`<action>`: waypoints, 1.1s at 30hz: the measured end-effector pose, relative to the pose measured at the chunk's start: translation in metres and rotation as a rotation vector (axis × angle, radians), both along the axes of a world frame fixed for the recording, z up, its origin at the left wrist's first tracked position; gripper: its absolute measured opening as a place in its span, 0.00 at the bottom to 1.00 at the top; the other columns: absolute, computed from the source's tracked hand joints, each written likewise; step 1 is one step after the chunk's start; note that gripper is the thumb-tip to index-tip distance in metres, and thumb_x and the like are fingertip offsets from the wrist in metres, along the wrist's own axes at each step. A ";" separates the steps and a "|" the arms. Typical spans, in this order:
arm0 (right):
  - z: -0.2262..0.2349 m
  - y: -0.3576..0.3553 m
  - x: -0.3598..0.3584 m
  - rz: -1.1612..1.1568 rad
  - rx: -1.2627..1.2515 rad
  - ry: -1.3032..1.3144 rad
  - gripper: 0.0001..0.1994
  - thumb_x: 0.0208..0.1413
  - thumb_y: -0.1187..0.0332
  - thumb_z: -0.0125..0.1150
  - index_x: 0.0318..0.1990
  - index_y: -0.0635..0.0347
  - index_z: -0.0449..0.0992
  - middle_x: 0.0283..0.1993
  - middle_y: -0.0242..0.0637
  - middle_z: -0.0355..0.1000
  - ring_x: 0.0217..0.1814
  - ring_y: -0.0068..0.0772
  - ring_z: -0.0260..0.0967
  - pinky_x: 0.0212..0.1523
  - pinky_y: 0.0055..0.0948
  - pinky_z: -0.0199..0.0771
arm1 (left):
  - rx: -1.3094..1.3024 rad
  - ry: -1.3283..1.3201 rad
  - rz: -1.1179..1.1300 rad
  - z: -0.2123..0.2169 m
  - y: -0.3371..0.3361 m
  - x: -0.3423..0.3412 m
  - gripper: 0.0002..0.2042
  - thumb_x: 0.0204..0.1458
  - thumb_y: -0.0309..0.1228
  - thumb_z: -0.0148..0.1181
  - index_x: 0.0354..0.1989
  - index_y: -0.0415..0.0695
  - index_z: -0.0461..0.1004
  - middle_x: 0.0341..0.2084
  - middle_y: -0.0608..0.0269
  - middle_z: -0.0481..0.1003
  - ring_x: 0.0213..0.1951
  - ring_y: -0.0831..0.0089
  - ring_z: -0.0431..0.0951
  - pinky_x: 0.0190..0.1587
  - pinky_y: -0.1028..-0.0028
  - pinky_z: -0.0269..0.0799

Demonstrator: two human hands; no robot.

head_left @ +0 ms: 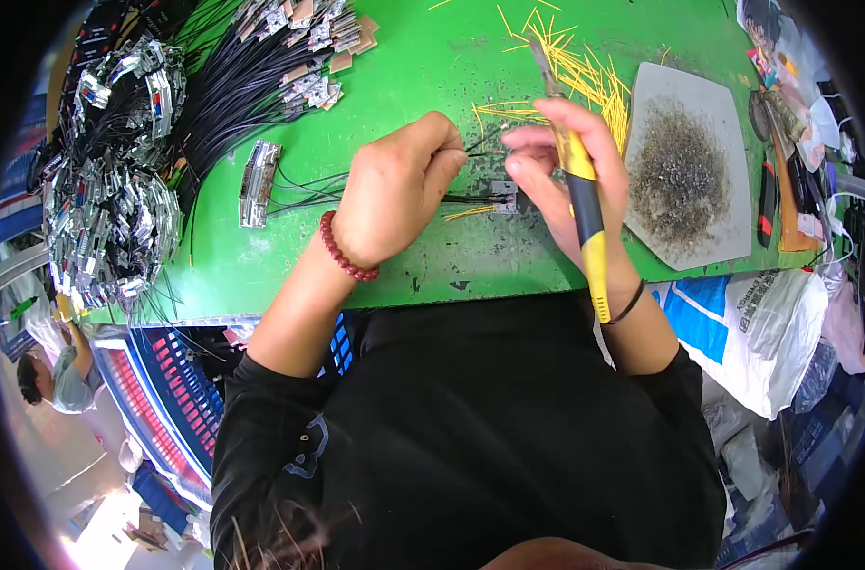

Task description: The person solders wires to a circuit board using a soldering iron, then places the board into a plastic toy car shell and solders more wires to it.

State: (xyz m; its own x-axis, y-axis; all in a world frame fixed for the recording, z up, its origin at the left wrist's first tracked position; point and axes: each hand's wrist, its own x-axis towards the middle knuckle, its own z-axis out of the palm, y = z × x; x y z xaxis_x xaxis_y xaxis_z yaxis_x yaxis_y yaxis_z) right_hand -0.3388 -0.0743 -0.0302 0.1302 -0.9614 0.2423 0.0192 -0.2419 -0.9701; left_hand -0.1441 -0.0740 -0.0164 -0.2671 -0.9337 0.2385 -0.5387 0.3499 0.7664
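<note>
My left hand [394, 190], closed in a pinch, grips a thin black wire [480, 142] whose end sticks out past the fingertips. Facing it, my right hand [585, 176] holds a hand tool [586, 199] with a yellow-and-black handle and narrow dark metal end, pointing away from me. The thumb and forefinger of that hand are bent close to the wire's end; whether they touch it I cannot tell. Black wires run under my left hand from a silver metal strip [259, 183] to a small metal plate [506, 197]. Short yellow pieces [469, 213] lie beside the plate.
Loose yellow strips [585, 81] are scattered at the back. At right, a grey board [694, 104] bears dark grains. Bundled black wires with metal ends [309, 57] and piled silver strips [119, 209] cover the left of the green table [385, 275]. A person [67, 380] is at far left.
</note>
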 end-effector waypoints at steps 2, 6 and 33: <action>-0.004 0.000 0.008 -0.015 -0.078 -0.013 0.19 0.50 0.80 0.64 0.51 0.60 0.70 0.35 0.35 0.76 0.32 0.16 0.71 0.32 0.17 0.72 | 0.008 0.005 -0.013 0.002 0.002 -0.002 0.04 0.52 0.24 0.58 0.31 0.39 0.69 0.21 0.52 0.73 0.26 0.55 0.76 0.29 0.66 0.71; -0.007 0.003 0.009 -0.056 -0.062 0.013 0.18 0.51 0.81 0.63 0.50 0.61 0.70 0.33 0.36 0.76 0.33 0.17 0.72 0.33 0.18 0.73 | 0.152 0.241 0.084 -0.008 0.005 -0.008 0.04 0.53 0.25 0.56 0.35 0.38 0.72 0.18 0.55 0.72 0.23 0.62 0.76 0.27 0.69 0.70; -0.021 0.020 -0.010 -0.024 -0.230 0.023 0.19 0.51 0.84 0.62 0.51 0.63 0.67 0.39 0.39 0.73 0.40 0.27 0.77 0.36 0.21 0.77 | 0.210 0.264 0.034 -0.005 0.015 -0.024 0.03 0.44 0.23 0.62 0.26 0.37 0.75 0.20 0.57 0.74 0.22 0.66 0.75 0.26 0.71 0.70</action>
